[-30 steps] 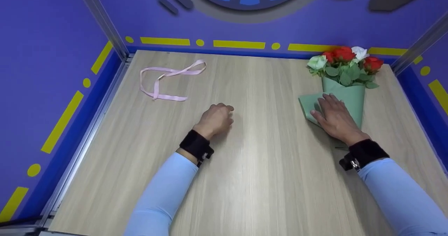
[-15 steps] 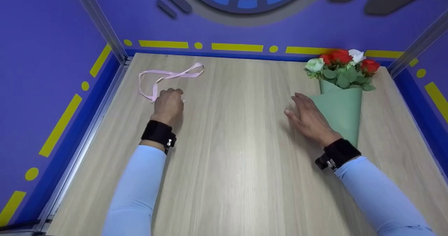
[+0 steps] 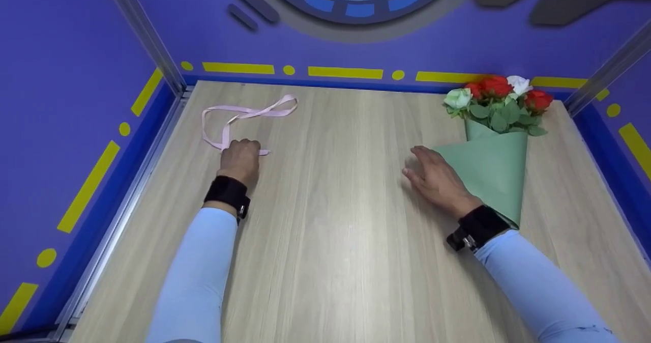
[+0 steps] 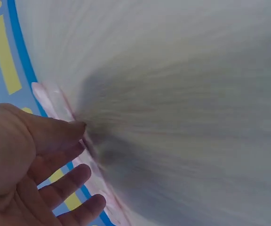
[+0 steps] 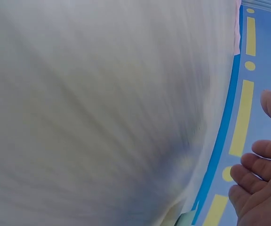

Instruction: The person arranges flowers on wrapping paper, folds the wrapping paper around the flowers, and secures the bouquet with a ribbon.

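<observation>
A pale pink ribbon [image 3: 249, 114] lies in loose loops at the back left of the table. Over its near end is my left hand [image 3: 240, 161]; in the left wrist view the thumb [image 4: 62, 132] and index finger pinch at the ribbon [image 4: 51, 101], the other fingers spread apart. My right hand [image 3: 438, 181] holds nothing, its fingers loosely extended and thumb apart, just left of a bouquet [image 3: 491, 172] in green wrapping paper. The right forearm overlaps the paper's lower tip. Red, white and pale green roses with leaves stick out of the wrap's far end.
Pale wood-grain table [image 3: 325, 221] spreads between and in front of the hands. Blue-purple panels with yellow markings stand at the back [image 3: 346, 53] and both sides, joined by metal corner posts [image 3: 152, 37].
My left hand has moved left from mid-table to the ribbon's near end. The right hand has come off the bouquet's paper and shifted left; the bouquet lies where it was.
</observation>
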Action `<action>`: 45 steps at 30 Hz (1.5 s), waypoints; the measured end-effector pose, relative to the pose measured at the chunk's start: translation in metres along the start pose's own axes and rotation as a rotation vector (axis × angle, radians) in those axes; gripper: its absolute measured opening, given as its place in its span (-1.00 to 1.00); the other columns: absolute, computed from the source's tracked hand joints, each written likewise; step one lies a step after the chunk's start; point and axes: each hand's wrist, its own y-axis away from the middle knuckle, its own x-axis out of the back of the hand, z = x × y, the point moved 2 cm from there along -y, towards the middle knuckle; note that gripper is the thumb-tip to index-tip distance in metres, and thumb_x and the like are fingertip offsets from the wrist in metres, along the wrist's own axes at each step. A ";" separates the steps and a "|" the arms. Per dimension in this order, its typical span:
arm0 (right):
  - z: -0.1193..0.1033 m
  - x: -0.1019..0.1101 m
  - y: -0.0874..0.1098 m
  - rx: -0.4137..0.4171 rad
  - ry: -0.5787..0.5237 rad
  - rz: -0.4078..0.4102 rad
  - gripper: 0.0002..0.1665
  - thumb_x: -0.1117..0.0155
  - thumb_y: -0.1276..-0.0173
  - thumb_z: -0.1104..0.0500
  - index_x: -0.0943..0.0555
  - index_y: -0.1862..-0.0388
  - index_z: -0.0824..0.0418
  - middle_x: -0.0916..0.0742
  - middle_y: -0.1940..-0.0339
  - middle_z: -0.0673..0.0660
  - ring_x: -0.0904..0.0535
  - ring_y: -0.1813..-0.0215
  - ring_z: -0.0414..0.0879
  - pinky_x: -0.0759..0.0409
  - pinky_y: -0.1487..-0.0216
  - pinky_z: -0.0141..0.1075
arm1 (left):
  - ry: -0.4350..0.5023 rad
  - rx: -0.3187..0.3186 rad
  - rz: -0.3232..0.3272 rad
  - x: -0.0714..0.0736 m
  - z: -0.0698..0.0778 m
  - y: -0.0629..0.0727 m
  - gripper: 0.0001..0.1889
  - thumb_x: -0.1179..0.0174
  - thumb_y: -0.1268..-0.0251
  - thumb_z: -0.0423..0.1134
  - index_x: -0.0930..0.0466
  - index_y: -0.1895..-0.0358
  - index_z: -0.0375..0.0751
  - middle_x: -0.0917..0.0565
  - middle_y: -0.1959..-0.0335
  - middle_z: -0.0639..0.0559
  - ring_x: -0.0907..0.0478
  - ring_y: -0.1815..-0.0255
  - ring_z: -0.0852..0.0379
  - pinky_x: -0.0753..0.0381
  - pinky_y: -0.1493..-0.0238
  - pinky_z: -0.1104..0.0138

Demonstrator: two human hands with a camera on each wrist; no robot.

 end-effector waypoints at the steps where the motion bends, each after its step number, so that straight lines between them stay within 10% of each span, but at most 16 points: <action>1: -0.001 -0.001 0.000 0.000 -0.003 -0.001 -0.20 -0.15 -0.66 -0.08 -0.28 -0.61 0.42 -0.38 -0.59 0.48 -0.26 -0.61 0.39 -0.21 -0.59 0.23 | -0.009 0.011 -0.006 -0.001 0.000 0.000 -0.81 -0.22 -0.23 -0.58 -0.70 0.13 -0.36 -0.72 0.15 -0.35 -0.61 0.00 -0.40 -0.61 0.03 -0.22; 9: -0.019 -0.011 0.002 0.024 -0.045 0.043 -0.37 -0.26 -0.61 0.02 -0.49 -0.44 0.41 -0.58 -0.41 0.45 -0.46 -0.48 0.34 -0.39 -0.50 0.17 | 0.119 -0.013 -0.139 -0.006 0.042 0.011 -0.87 -0.14 -0.50 -0.34 -0.65 0.08 -0.30 -0.71 0.09 -0.23 -0.55 -0.08 -0.29 -0.50 -0.13 -0.15; 17: -0.091 -0.031 0.000 0.180 -0.232 0.030 -0.35 -0.42 -0.50 0.07 -0.51 -0.46 0.29 -0.68 -0.30 0.28 -0.67 -0.23 0.15 -0.66 -0.22 0.06 | 0.439 -0.296 -0.110 0.005 0.144 0.035 -0.87 -0.23 -0.59 -0.17 -0.67 0.08 -0.13 -0.75 0.22 0.02 -0.64 0.13 0.03 -0.60 -0.02 0.13; 23: -0.113 -0.042 0.004 0.247 -0.365 0.103 -0.79 -0.47 -0.42 0.22 -0.75 0.01 0.24 -0.83 0.29 0.06 -0.72 0.28 -0.13 -0.68 0.25 -0.31 | 0.678 -0.410 -0.210 0.007 0.172 0.044 -0.77 -0.18 -0.63 -0.16 -0.46 -0.12 -0.19 -0.79 0.26 -0.04 -0.63 0.31 0.19 -0.57 0.21 0.31; 29: -0.087 -0.028 0.016 0.091 -0.424 0.180 -0.88 -0.40 -0.49 0.24 -0.76 0.29 0.23 -0.72 0.52 0.02 -0.55 0.47 -0.23 -0.46 0.44 -0.46 | 0.590 -0.440 -0.328 0.004 0.147 0.048 -0.68 -0.32 -0.52 -0.07 -0.56 -0.12 -0.16 -0.60 0.41 0.13 -0.46 0.44 0.24 -0.43 0.38 0.36; 38: -0.001 0.028 0.044 -0.160 0.021 0.225 -0.80 -0.26 -0.43 0.20 -0.72 0.35 0.28 -0.76 0.47 0.18 -0.58 0.47 0.03 -0.47 0.42 -0.16 | 0.447 -0.301 -0.253 0.015 0.071 0.042 -0.83 -0.24 -0.57 -0.15 -0.76 0.12 -0.14 -0.57 0.45 0.11 -0.42 0.44 0.15 -0.42 0.36 0.29; 45: 0.021 0.080 0.070 -0.370 0.314 -0.090 -0.62 -0.25 -0.43 0.09 -0.55 0.58 0.24 -0.66 0.58 0.30 -0.62 0.51 0.19 -0.49 0.59 0.01 | 0.451 -0.179 -0.297 0.031 0.017 0.047 -0.77 -0.16 -0.63 -0.16 -0.77 0.08 -0.19 -0.57 0.39 0.06 -0.47 0.34 0.08 -0.45 0.26 0.24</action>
